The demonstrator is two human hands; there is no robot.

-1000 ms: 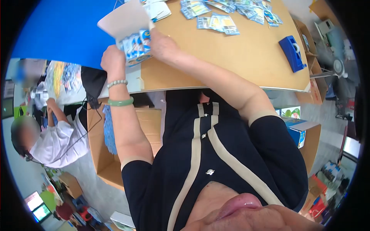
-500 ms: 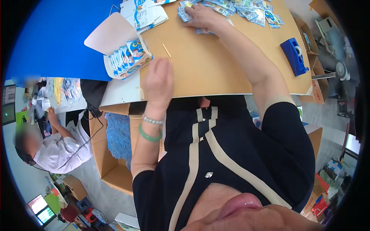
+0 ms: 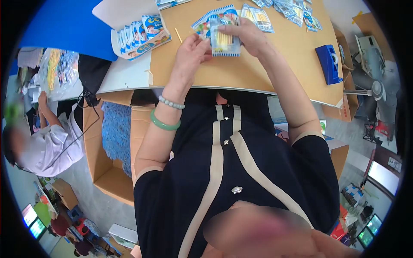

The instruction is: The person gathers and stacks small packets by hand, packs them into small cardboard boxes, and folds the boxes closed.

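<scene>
My right hand (image 3: 256,39) is closed on a few small fanned packets, its thumb across the front one. That front packet (image 3: 225,46) has a clear window with thin yellow sticks inside and blue edges; a printed blue packet (image 3: 202,27) shows behind it. With curled fingers, my left hand (image 3: 192,53) pinches the packets' left side; its fingertips are partly hidden. Just beyond it, a single thin yellow stick (image 3: 178,35) lies on the table. An open white carton (image 3: 150,43), to the left, holds a row of similar printed packets.
More packets (image 3: 294,12) lie scattered at the table's far side. A blue tape dispenser (image 3: 328,64) stands at the right. Below the table's near edge is a cardboard box (image 3: 105,177) with blue material. Another person (image 3: 53,146) sits at the left.
My right hand has come back from the far pile with packets. My left hand has moved right and up to meet them. The view has shifted slightly.
</scene>
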